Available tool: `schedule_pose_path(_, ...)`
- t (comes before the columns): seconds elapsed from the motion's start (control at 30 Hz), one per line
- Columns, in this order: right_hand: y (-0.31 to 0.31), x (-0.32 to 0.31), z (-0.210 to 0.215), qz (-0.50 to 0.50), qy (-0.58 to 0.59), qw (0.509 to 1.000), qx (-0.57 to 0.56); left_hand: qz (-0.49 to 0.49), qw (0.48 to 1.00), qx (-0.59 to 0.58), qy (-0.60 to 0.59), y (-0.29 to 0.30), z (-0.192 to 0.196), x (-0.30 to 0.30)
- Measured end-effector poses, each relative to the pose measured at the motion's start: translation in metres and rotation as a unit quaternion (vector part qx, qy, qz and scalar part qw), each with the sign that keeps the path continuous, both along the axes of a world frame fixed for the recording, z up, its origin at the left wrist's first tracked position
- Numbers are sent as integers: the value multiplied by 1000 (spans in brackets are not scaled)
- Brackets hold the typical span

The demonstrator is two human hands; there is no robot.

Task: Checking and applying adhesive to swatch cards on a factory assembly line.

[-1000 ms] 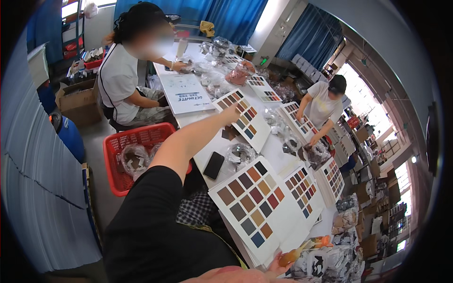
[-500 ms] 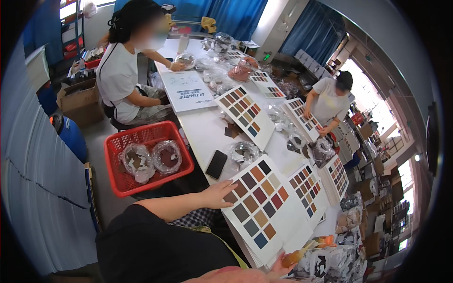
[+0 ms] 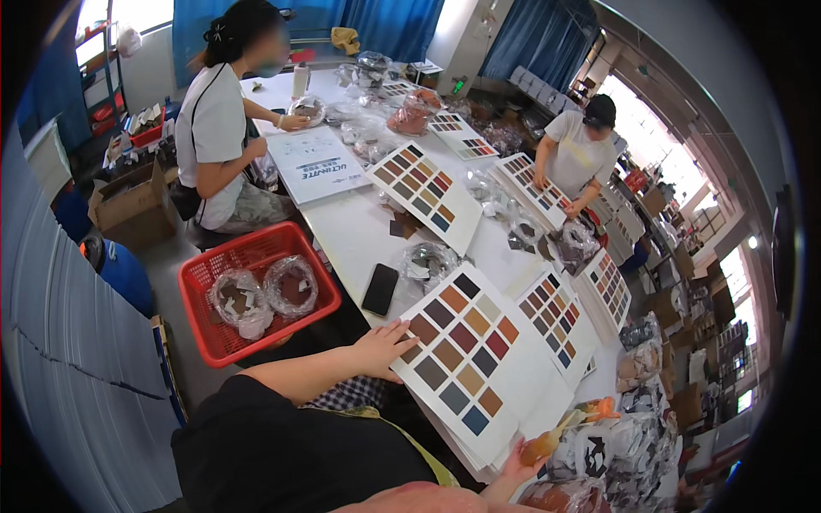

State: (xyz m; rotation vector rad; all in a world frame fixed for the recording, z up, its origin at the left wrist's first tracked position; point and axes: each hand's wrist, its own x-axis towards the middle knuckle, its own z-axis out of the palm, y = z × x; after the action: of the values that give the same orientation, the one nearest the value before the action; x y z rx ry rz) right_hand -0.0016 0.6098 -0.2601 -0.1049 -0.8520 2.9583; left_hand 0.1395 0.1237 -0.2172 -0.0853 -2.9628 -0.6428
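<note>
Left hand [image 3: 382, 348] pulled back from the far swatch card, now flat and open on near swatch board's [image 3: 466, 355] left edge. Right hand [image 3: 519, 462], below the board, grips an orange bottle [image 3: 547, 442]; work moves to this board.

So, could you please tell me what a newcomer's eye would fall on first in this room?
Probably the white sample card with rows of brown, tan and dark red swatches, lying at the near edge of the long white table, with the person's left hand resting on its corner. Next, the red plastic basket on the floor to the left, holding two clear bags of scraps.
</note>
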Motion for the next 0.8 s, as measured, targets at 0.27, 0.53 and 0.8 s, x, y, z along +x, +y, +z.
schedule_pose_path(0.27,-5,4,6,2,-4,1000,-14,66,995,-47,54,4,23,11)
schedule_pose_path(0.53,-4,6,1,-5,-7,999,-36,91,992,-41,80,9,48,20)
schedule_pose_path(0.8,-9,5,6,-21,-21,999,-40,54,994,-20,91,3,39,17)
